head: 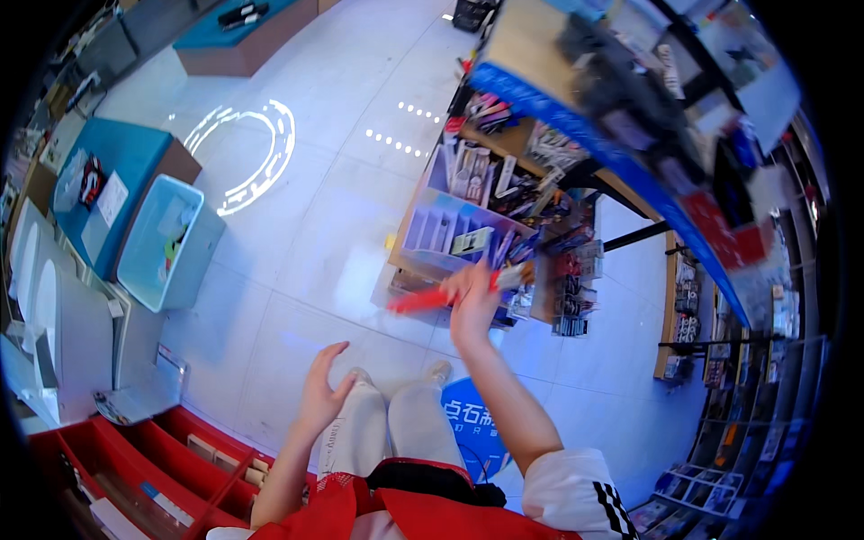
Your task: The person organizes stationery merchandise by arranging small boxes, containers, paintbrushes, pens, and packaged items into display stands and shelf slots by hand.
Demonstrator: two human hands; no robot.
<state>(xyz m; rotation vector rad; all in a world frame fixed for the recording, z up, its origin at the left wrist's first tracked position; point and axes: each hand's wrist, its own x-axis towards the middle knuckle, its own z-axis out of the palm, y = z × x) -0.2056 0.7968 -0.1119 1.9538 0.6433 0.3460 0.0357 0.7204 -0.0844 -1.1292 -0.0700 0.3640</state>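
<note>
My right hand [471, 297] is closed around what looks like a red-handled brush [422, 299], blurred, with its pale and brownish end pointing right. It is raised in front of a wooden display shelf filled with stationery. Just below the brush's far end, packaged goods overlap in view; whether they touch it I cannot tell. A pale lilac divided organizer [432, 233] stands on the shelf beyond my hand, with a small boxed item [472, 241] in it. My left hand [322, 391] holds nothing, fingers apart, above the floor beside my left leg.
A blue-edged tabletop [607, 152] overhangs the shelf at upper right. To the left, a light-blue plastic bin [162, 243] stands against a teal-topped bench [111, 196]. Red compartmented shelving [128, 466] is at lower left. A round blue floor sticker [472, 422] bears writing. Stocked racks [736, 391] line the right.
</note>
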